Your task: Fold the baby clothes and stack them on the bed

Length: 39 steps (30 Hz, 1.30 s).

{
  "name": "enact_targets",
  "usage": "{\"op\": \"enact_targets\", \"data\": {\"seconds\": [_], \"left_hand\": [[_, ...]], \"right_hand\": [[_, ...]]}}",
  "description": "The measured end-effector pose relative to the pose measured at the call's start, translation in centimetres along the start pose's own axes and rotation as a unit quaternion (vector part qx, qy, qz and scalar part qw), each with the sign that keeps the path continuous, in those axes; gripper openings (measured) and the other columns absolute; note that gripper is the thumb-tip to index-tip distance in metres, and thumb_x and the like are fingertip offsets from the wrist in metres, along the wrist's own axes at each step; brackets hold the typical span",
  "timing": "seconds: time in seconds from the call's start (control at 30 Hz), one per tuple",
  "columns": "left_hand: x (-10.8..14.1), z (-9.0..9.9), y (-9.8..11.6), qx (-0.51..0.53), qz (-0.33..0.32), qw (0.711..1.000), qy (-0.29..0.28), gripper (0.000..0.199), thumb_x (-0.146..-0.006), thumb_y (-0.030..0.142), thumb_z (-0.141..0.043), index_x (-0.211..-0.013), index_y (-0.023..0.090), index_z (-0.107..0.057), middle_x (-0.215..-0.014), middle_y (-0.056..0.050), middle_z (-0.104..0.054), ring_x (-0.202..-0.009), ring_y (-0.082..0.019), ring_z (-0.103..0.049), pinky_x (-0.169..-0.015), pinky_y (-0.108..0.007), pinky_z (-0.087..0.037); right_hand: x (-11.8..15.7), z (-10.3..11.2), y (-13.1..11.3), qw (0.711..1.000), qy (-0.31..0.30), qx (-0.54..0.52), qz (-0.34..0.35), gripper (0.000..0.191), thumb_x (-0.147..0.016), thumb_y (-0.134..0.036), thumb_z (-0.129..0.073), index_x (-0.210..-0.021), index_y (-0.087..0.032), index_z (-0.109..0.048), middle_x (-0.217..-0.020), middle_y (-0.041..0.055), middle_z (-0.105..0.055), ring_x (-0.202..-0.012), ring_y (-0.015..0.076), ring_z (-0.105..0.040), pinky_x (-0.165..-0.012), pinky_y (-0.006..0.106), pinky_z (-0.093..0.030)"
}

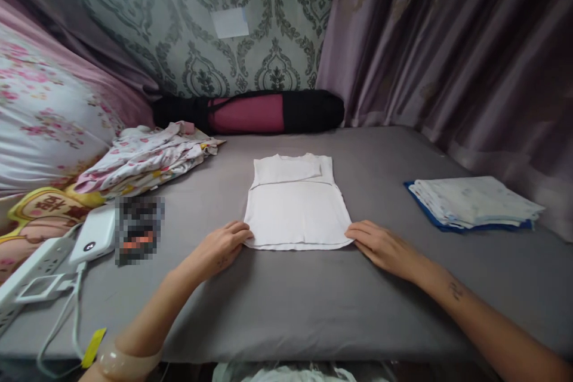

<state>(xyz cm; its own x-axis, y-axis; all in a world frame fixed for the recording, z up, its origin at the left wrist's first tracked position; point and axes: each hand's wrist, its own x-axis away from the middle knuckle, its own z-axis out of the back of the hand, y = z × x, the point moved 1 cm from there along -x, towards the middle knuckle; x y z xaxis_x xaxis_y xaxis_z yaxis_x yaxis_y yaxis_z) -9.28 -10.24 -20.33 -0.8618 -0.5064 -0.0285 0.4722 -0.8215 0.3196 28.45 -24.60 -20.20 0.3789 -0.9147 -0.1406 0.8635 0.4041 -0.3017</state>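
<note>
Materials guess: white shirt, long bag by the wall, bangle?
White shirt: likely matte cotton; thin folded layers, soft creases.
Long bag: dull fabric, probably synthetic; limp strap, little shine.
Bangle: milky, glossy, bright highlights; stone, glass or plastic, can't tell.

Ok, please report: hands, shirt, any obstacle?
Left hand, right hand pinching white shirt at near corners. Shirt flat, partly folded. No obstruction seen; cloth stack apart, right.
</note>
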Motion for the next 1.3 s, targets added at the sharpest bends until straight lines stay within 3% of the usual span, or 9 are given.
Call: {"op": "enact_targets", "data": {"seconds": [0.13,0.3,0.43,0.6,0.73,0.87,1.1,1.3], "left_hand": [[-0.6,0.6,-0.8,0.097,0.044,0.993,0.048,0.027,-0.094,0.028,-0.041,-0.105,0.021,-0.065,-0.106,-0.007,-0.067,-0.094,-0.017,-0.062,-0.081,-0.026,-0.049],[-2.6,2.5,-1.6,0.211,0.155,0.953,0.153,0.03,-0.089,0.042,-0.052,-0.099,0.019,-0.068,-0.085,-0.003,-0.069,-0.077,-0.015,-0.06,-0.067,-0.022,-0.045],[-6.1,2.8,-3.1,0.263,0.209,0.911,0.239,0.032,-0.081,0.046,-0.055,-0.086,0.016,-0.066,-0.068,0.001,-0.059,-0.064,-0.013,-0.052,-0.056,-0.021,-0.038],[-11.3,2.4,-5.4,0.244,0.277,0.881,0.295,0.024,-0.077,0.037,-0.05,-0.076,0.016,-0.06,-0.061,0.002,-0.05,-0.06,-0.013,-0.046,-0.051,-0.021,-0.032],[-14.7,2.1,-7.0,0.168,0.327,0.884,0.291,0.016,-0.079,0.029,-0.046,-0.072,0.018,-0.055,-0.063,0.001,-0.049,-0.063,-0.014,-0.047,-0.055,-0.023,-0.032],[-16.9,1.6,-7.7,0.117,0.353,0.883,0.287,0.014,-0.084,0.025,-0.043,-0.082,0.019,-0.056,-0.076,-0.004,-0.059,-0.074,-0.018,-0.055,-0.065,-0.027,-0.037],[-18.7,0.3,-8.1,0.075,0.369,0.884,0.277,0.022,-0.094,0.025,-0.034,-0.104,0.019,-0.053,-0.094,-0.011,-0.065,-0.088,-0.024,-0.06,-0.073,-0.032,-0.041],[-19.6,-0.3,-9.3,0.032,0.33,0.902,0.275,0.025,-0.095,0.023,-0.031,-0.11,0.015,-0.05,-0.102,-0.015,-0.064,-0.095,-0.024,-0.061,-0.078,-0.032,-0.043]], "right_hand": [[-1.0,1.2,0.4,0.993,0.046,-0.093,-0.053,0.024,-0.095,-0.023,-0.042,-0.105,-0.021,-0.065,-0.107,0.0064,-0.068,-0.1,0.0178,-0.062,-0.09,0.031,-0.048],[-3.2,2.2,1.8,0.963,0.135,-0.148,-0.181,0.023,-0.09,-0.032,-0.047,-0.094,-0.022,-0.067,-0.094,0.0032,-0.071,-0.087,0.0183,-0.066,-0.08,0.028,-0.05],[-6.1,1.8,4.3,0.923,0.212,-0.207,-0.245,0.027,-0.083,-0.039,-0.054,-0.096,-0.019,-0.067,-0.086,0.0045,-0.072,-0.076,0.0194,-0.066,-0.072,0.03,-0.052],[-10.6,0.4,8.0,0.862,0.273,-0.28,-0.324,0.029,-0.081,-0.033,-0.054,-0.1,-0.014,-0.065,-0.093,0.0095,-0.073,-0.084,0.0204,-0.067,-0.073,0.03,-0.052],[-13.6,-0.1,9.6,0.866,0.251,-0.179,-0.394,0.028,-0.086,-0.027,-0.05,-0.106,-0.014,-0.065,-0.102,0.0109,-0.071,-0.092,0.0202,-0.065,-0.079,0.029,-0.05],[-15.7,-0.2,9.8,0.874,0.203,-0.071,-0.435,0.031,-0.092,-0.024,-0.044,-0.115,-0.013,-0.062,-0.109,0.0135,-0.069,-0.102,0.0227,-0.063,-0.088,0.03,-0.045],[-18.0,-0.6,10.0,0.893,0.149,0.005,-0.424,0.037,-0.1,-0.026,-0.029,-0.128,-0.014,-0.049,-0.121,0.0172,-0.063,-0.108,0.0255,-0.061,-0.088,0.032,-0.043],[-19.2,-0.4,10.3,0.897,0.123,0.064,-0.419,0.035,-0.102,-0.031,-0.026,-0.123,-0.015,-0.049,-0.116,0.0176,-0.063,-0.103,0.0267,-0.063,-0.083,0.034,-0.044]]}}
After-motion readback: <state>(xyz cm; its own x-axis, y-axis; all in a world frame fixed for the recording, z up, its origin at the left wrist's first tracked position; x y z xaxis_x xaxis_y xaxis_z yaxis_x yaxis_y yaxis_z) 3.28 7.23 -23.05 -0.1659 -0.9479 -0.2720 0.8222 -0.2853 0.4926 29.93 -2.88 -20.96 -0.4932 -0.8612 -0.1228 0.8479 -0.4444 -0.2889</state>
